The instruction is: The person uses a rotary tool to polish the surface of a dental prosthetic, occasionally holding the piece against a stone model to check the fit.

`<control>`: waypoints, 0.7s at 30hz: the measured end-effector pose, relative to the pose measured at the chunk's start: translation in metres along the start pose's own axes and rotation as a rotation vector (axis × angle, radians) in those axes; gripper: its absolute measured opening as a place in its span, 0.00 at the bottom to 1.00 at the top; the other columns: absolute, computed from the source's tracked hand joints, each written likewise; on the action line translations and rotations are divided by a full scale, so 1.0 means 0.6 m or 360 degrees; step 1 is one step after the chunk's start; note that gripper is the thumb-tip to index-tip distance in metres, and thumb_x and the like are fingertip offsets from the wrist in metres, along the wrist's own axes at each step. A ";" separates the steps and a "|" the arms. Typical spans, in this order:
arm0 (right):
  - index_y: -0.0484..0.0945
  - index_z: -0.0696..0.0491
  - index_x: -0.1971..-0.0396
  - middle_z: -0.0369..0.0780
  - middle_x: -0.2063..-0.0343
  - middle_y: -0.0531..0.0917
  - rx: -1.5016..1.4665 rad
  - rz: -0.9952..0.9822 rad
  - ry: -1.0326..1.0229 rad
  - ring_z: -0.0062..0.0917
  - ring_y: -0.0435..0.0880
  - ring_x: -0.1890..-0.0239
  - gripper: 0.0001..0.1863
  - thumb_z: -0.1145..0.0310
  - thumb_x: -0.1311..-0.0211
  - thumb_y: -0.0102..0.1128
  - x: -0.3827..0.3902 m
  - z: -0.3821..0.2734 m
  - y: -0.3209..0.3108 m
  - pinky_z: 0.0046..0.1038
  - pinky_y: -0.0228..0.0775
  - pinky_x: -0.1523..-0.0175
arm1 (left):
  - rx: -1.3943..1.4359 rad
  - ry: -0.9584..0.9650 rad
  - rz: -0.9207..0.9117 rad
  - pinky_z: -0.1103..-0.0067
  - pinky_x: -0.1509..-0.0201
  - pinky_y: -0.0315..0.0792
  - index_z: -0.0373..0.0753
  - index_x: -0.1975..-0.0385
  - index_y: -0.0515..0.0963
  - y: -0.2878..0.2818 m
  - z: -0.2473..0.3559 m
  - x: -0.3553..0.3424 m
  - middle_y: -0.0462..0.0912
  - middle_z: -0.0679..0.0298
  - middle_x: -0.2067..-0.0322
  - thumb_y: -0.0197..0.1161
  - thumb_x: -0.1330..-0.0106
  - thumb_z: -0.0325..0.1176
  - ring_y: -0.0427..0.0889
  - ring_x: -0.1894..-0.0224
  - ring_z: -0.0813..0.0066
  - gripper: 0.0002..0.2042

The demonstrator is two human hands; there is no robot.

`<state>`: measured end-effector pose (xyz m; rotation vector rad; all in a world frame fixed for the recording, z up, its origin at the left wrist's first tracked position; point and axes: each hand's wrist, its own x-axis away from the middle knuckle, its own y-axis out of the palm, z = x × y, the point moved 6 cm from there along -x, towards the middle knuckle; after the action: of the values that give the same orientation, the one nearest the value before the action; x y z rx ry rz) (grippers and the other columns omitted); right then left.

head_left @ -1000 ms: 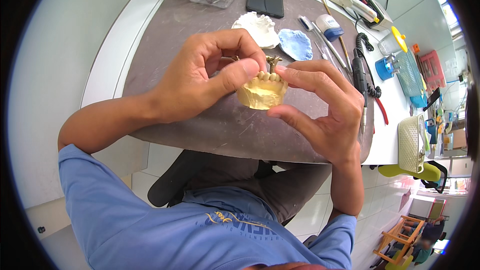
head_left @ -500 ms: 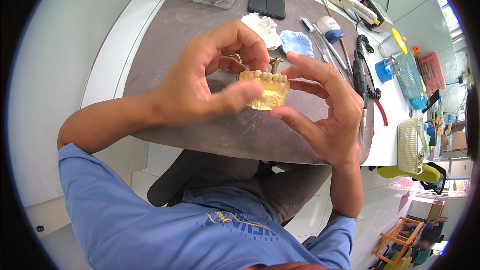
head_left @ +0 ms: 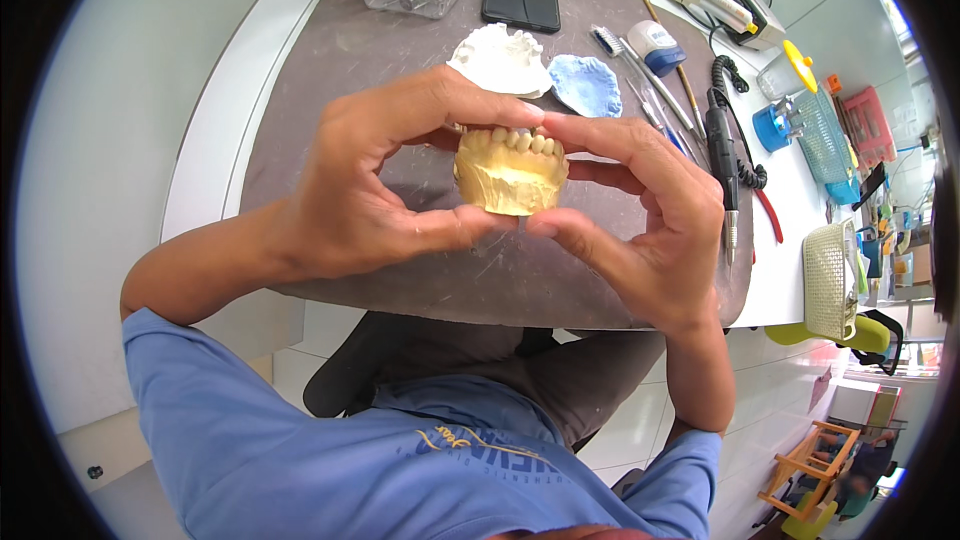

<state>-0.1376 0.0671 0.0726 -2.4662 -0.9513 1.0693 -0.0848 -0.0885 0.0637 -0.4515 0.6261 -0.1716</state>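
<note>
Brown worktop (head_left: 450, 285) underlies a yellow, pale-toothed dental cast (head_left: 512, 180).

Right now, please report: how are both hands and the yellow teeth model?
Left hand, right hand: holding yellow teeth model. Fingers at teeth, thumbs at base. White teeth model, blue piece lying beyond.

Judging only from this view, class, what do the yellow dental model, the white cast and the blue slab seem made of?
Yellow dental model: probably gypsum stone, faintly satiny, its base ridged. White cast: likely plaster, matte and chalky. Blue slab: dull, ragged and bumpy; perhaps silicone putty or wax.
</note>
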 end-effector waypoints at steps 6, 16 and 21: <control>0.77 0.64 0.59 0.44 0.63 0.80 0.0032 -0.0058 0.0006 0.27 0.81 0.58 0.24 0.69 0.56 0.73 -0.004 -0.002 0.000 0.27 0.77 0.53 | 0.0063 -0.0010 -0.0033 0.76 0.46 0.69 0.32 0.51 0.71 -0.002 -0.005 -0.001 0.74 0.56 0.56 0.71 0.51 0.28 0.75 0.52 0.69 0.26; 0.79 0.62 0.65 0.43 0.65 0.82 -0.0086 -0.0339 0.0218 0.22 0.81 0.60 0.08 0.75 0.45 0.61 -0.030 0.004 -0.011 0.23 0.74 0.54 | -0.0031 -0.0032 -0.0058 0.77 0.46 0.70 0.33 0.49 0.69 0.001 -0.004 0.000 0.74 0.59 0.55 0.72 0.55 0.23 0.75 0.53 0.72 0.29; 0.79 0.62 0.67 0.42 0.67 0.81 -0.0112 -0.0492 0.0191 0.22 0.81 0.63 0.07 0.76 0.45 0.62 -0.045 0.009 -0.008 0.23 0.74 0.54 | 0.0115 -0.0097 -0.0022 0.77 0.46 0.71 0.34 0.45 0.65 0.002 -0.014 0.004 0.72 0.60 0.52 0.71 0.55 0.22 0.75 0.53 0.75 0.33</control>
<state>-0.1573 0.0528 0.0860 -2.3054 -1.2976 0.7894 -0.0880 -0.0910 0.0561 -0.3899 0.5550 -0.1924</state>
